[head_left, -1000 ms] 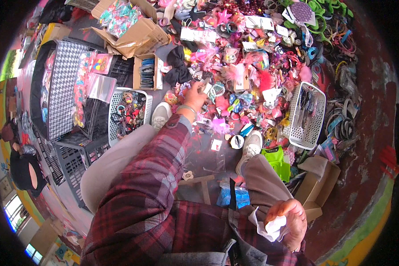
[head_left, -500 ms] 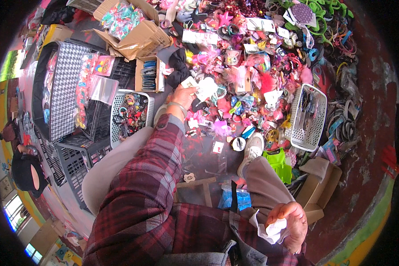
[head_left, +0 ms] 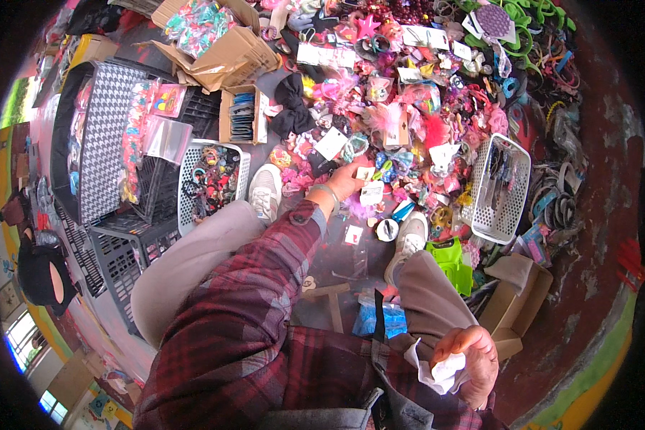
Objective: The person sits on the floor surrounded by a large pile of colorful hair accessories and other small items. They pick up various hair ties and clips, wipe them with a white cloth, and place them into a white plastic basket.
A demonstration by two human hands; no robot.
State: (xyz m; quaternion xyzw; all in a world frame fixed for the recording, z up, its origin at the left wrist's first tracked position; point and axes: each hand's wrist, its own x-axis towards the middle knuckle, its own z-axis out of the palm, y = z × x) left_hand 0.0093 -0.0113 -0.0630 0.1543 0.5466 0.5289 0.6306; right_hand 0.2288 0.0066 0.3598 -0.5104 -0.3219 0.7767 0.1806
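My left hand (head_left: 346, 182), with a bangle at its wrist, reaches over the near edge of a heap of hair accessories (head_left: 401, 115). Its fingers are closed on a small white card (head_left: 365, 173). Another white card (head_left: 372, 192) shows just below the fingertips; whether it is held too cannot be told. A larger white card (head_left: 331, 143) rests on the heap beyond this hand. At the lower right, my right hand (head_left: 476, 362) is curled round a crumpled white tissue (head_left: 448, 371) beside my leg.
White perforated baskets stand left (head_left: 183, 190) and right (head_left: 519, 188) of the heap. Beyond the left one are a small carton of blue packets (head_left: 242, 118) and a large open carton (head_left: 233, 61). Dark plastic crates (head_left: 125, 269) stand at far left. A bright green plastic piece (head_left: 449, 265) lies near my shoe.
My left hand has moved right and nearer across the heap with the small white card. My left shoe now shows. The right hand stays where it was.
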